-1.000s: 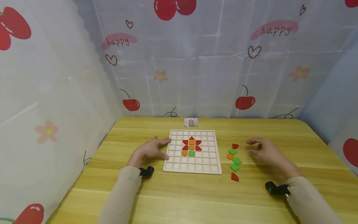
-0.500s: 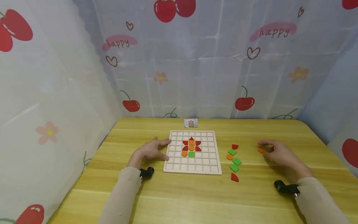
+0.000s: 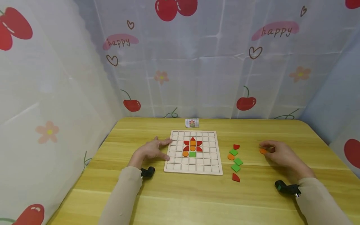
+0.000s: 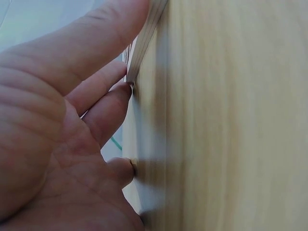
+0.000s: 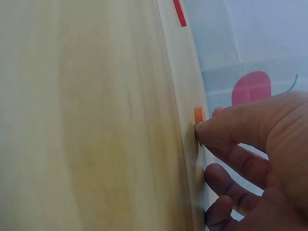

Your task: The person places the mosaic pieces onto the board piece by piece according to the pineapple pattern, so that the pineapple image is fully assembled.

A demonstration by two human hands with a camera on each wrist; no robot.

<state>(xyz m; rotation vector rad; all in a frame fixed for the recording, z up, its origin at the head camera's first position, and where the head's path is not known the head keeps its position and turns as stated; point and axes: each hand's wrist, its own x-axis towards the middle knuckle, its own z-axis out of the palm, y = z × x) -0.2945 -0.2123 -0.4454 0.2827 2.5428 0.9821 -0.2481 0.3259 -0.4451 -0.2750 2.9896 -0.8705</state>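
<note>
In the head view my left hand [image 3: 152, 149] rests at the left edge of the wooden grid board [image 3: 174, 167], thumb and index finger spread along that edge. In the left wrist view the same hand's fingers [image 4: 108, 113] reach the board's side. Inlaid on the board is a figure of red, orange and green pieces, with a red triangle [image 3: 192, 138] at its top. Right of the loose pieces, my right hand [image 3: 279, 154] pinches an orange disc [image 3: 262, 151] low at the tabletop. The right wrist view shows the thumb against this orange disc [image 5: 198, 114], with its lower part hidden.
Between board and right hand lies a column of loose pieces: red quarter-rounds [image 3: 236, 177], green squares [image 3: 238, 161] and another orange disc [image 3: 231, 157]. A small picture card [image 3: 192, 123] lies behind the board. Printed curtains [image 3: 194, 84] hang behind the wooden table [image 3: 182, 200].
My right hand has moved right, away from the loose pieces, and an orange disc now shows at its fingertips. The left hand and board have stayed put.
</note>
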